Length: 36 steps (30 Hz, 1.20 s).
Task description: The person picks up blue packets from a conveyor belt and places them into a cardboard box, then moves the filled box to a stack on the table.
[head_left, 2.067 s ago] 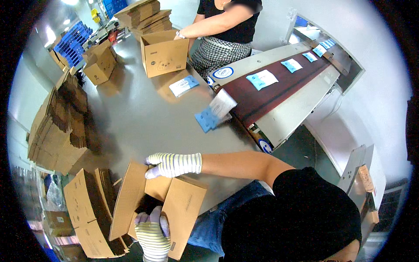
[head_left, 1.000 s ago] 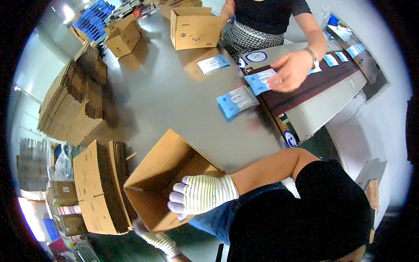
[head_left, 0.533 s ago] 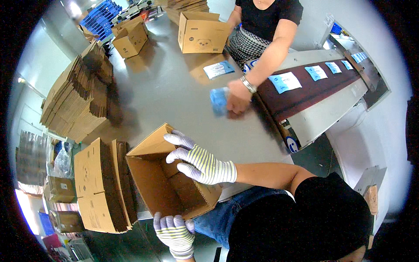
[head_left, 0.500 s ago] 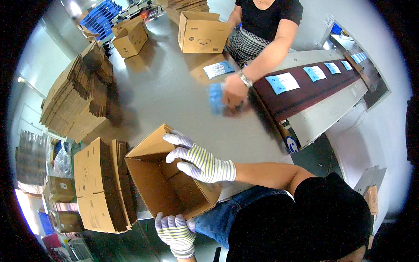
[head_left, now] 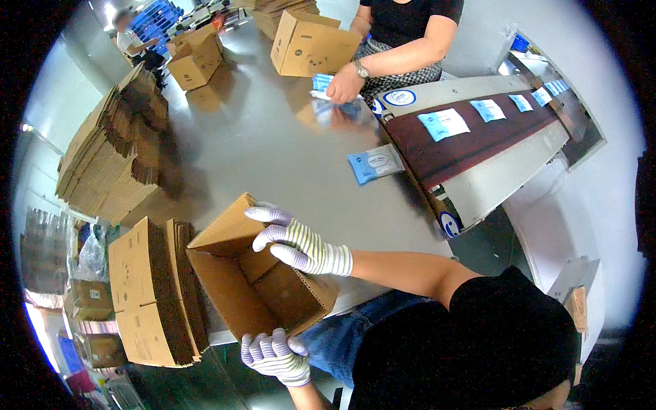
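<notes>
An open brown cardboard box (head_left: 263,280) stands tilted toward me at the table's near edge, and I can see into its bare inside. My left hand (head_left: 275,357), in a striped knit glove, is closed over the box's lower rim. At the upper rim, my right hand (head_left: 301,239) in a matching glove holds the wall, its fingers somewhat apart and reaching over the edge. Both palms are turned away, so part of the grip is hidden.
Flat cardboard stacks (head_left: 140,294) stand left of my box, with a taller stack (head_left: 109,150) beyond. A co-worker's hand (head_left: 346,83) holds blue-white packets by another box (head_left: 311,44). One packet (head_left: 376,164) lies near the conveyor belt (head_left: 471,137), which carries several more.
The co-worker's hand has moved back toward the far box with packets. A packet now lies at the conveyor's end. A person appears at the far left. My hands keep their hold.
</notes>
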{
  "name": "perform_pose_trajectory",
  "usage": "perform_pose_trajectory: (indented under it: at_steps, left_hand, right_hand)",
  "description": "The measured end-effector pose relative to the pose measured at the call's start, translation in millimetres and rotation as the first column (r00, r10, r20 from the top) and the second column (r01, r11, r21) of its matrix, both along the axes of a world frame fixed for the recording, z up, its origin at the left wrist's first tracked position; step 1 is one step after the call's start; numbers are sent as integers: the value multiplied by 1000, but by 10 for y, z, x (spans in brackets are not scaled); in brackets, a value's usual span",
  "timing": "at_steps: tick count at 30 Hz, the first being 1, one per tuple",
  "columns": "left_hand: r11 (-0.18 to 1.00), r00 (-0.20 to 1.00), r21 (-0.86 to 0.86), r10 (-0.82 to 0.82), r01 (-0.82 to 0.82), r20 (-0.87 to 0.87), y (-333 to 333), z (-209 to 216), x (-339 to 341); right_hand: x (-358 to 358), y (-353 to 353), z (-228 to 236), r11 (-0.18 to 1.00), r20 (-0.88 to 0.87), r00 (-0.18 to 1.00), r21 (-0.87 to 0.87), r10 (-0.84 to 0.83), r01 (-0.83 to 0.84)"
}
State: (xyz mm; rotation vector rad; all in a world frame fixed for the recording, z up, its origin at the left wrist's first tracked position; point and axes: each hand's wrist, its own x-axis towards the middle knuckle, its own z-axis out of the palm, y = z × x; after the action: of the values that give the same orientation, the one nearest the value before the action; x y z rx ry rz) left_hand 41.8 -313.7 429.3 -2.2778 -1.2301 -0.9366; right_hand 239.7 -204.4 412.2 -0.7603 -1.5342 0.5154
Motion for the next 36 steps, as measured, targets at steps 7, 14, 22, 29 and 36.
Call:
perform_pose_trajectory:
  at_steps: [7, 14, 22, 29, 36]
  left_hand:
    - [1000, 1000, -25, -4, 4, 5, 1, -47, -49]
    - [1000, 1000, -11, 9, -9, 1, -5, -20, -18]
    - [999, 1000, 52, -6, 6, 14, 39, -24, 4]
    - [999, 1000, 53, 3, -4, 12, 35, -5, 29]
    - [1000, 1000, 16, 12, -12, -2, 2, -34, 5]
  right_hand:
    - [-14, -29, 42, 999, -23, 999, -20, 26, -27]
    - [-9, -10, -10, 1000, 2, 1000, -14, 15, -15]
    - [14, -8, -5, 999, 36, 999, -48, 14, -12]
    - [11, 11, -10, 1000, 6, 1000, -18, 21, -21]
    - [12, -10, -2, 1000, 16, 1000, -18, 4, -4]
